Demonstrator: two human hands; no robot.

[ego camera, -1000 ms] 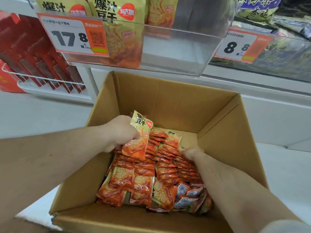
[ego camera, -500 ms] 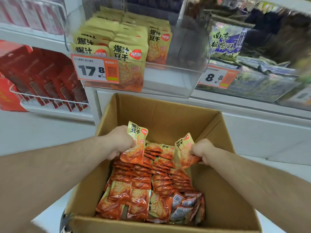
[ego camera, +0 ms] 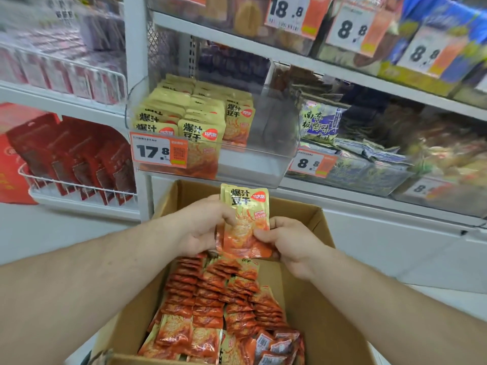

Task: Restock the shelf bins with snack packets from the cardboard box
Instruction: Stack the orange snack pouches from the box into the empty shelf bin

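Head view: one wide-angle look down at both hands, with shelving beyond.
Left hand (ego camera: 203, 227): raised above the far end of the cardboard box (ego camera: 303, 306), fingers curled round the left edge of the held packets (ego camera: 246, 222).
Right hand (ego camera: 287, 241): thumb and fingers pinch the lower right edge of the same held packets.
Held packets: a small upright stack, yellow at the top and orange below, printed face toward the camera; a second packet edge shows just behind the front one on the left. How many are in the stack I cannot tell.
Cardboard box: open, on the floor below the shelves, near the person.
Boxed packets (ego camera: 226, 306): orange packets in overlapping rows fill the box floor from the near edge to under the hands; some at the near right lie with barcodes up.
Shelf bin (ego camera: 266, 164): clear plastic, just beyond the box's far edge; matching yellow packets stand in its left part, its right part shows bare plastic.
Price tag (ego camera: 158, 151): reads 17.8, on the bin's front left.
Neighbouring bin (ego camera: 369, 175): to the right, blue-and-white packets, tag 8.8.
Wire basket (ego camera: 76, 188): far left, red packs.
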